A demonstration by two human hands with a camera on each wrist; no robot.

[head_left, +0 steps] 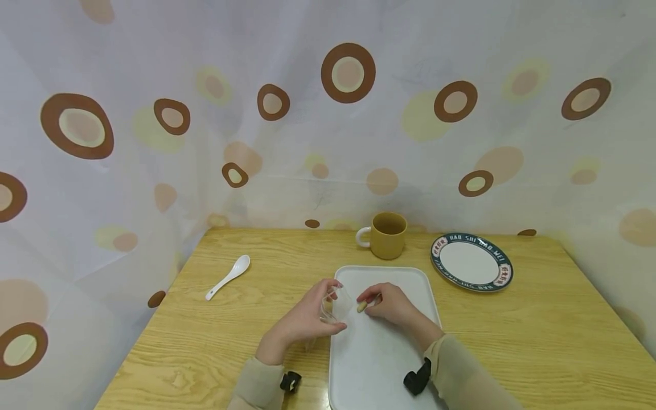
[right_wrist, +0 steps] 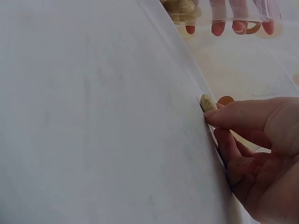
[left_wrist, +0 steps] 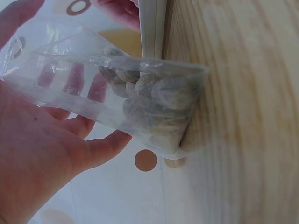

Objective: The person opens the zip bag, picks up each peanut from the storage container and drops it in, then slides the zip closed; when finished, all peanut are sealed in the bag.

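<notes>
In the head view, my left hand [head_left: 310, 312] holds a clear plastic bag [head_left: 341, 303] over the left edge of a white tray [head_left: 381, 364]. The left wrist view shows several rounded, brownish lumps [left_wrist: 173, 93] at the bottom of the bag, blurred by the plastic; its bottom corner appears close to the wooden table. Between thumb and fingertips, my right hand [head_left: 392, 304] pinches a small tan piece [right_wrist: 208, 103], low over the tray to the right of the bag. The kind of piece cannot be told.
A mustard-yellow mug [head_left: 388, 239] with a white handle stands behind the tray. To its right lies a plate [head_left: 468, 263] with a dark green lettered rim. A white spoon [head_left: 230, 275] rests on the wooden table [head_left: 179, 347] at the left. A patterned curtain [head_left: 318, 136] hangs behind.
</notes>
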